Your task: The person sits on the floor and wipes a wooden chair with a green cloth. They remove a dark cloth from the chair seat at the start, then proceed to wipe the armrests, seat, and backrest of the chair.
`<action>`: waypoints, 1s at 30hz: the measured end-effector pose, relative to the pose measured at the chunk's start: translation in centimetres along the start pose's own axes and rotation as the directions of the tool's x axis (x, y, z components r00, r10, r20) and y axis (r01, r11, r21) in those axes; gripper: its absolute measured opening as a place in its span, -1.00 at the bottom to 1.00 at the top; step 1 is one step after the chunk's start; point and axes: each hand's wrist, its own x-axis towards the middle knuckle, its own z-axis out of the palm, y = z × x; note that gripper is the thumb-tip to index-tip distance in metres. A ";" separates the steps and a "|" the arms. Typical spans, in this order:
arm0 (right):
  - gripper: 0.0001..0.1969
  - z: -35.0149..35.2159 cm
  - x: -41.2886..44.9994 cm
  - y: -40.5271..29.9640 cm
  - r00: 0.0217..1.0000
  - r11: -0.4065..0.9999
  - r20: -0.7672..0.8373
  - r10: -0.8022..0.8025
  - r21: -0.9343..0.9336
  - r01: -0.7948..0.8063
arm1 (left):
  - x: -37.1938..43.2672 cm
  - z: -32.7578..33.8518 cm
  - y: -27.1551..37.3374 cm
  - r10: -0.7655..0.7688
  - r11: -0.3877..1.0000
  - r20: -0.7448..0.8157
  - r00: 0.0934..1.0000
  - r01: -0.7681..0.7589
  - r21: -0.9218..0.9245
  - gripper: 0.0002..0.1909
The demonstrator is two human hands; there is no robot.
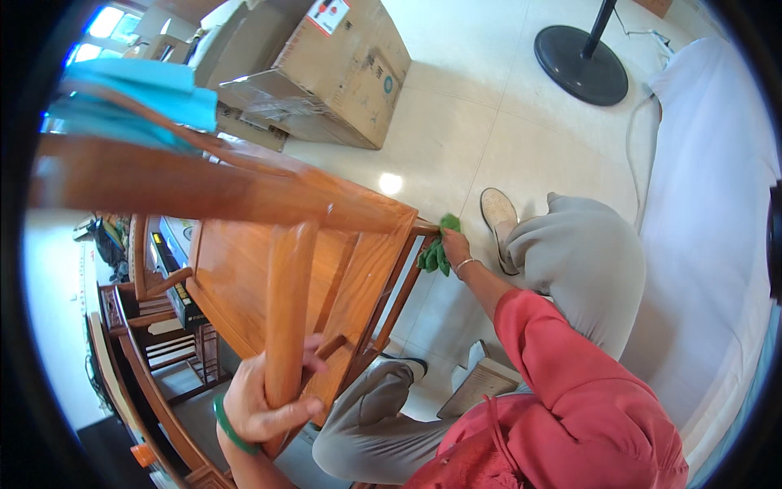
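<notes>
A brown wooden armchair [244, 275] with a polished seat stands before me. My left hand [272, 394], with a green bangle at the wrist, is wrapped around a round wooden upright [285, 305] of the chair's armrest. My right hand [456, 247] holds a crumpled green cloth [434, 257] against a leg at the seat's front corner. Part of the cloth hangs below my fingers. A curved wooden rail [201, 189] crosses close to the camera, blurred.
A large cardboard box [348, 73] stands on the tiled floor beyond the chair. A black round stand base [580, 64] is at upper right. White fabric [708, 214] covers something on the right. More wooden chairs [177, 348] stand at left. A low wooden piece [479, 385] lies near my legs.
</notes>
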 end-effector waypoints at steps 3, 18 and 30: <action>-0.64 -1.3 -1.7 -1.6 0.978 0.981 0.138 0.159 0.091 -0.173 | -0.1 0.0 -0.1 0.118 0.993 -0.002 0.993 -0.118 0.008 -0.48; -0.66 -11.2 -15.0 -21.1 0.707 0.772 0.707 -0.001 0.450 -0.449 | -0.9 -0.5 -1.8 0.314 0.930 -0.383 0.868 -0.201 0.307 -0.48; -0.55 -8.0 -14.0 -31.4 0.614 0.692 0.592 -0.522 -0.127 0.711 | -0.7 -0.7 -2.5 0.357 0.916 -0.367 0.859 -0.246 0.316 -0.52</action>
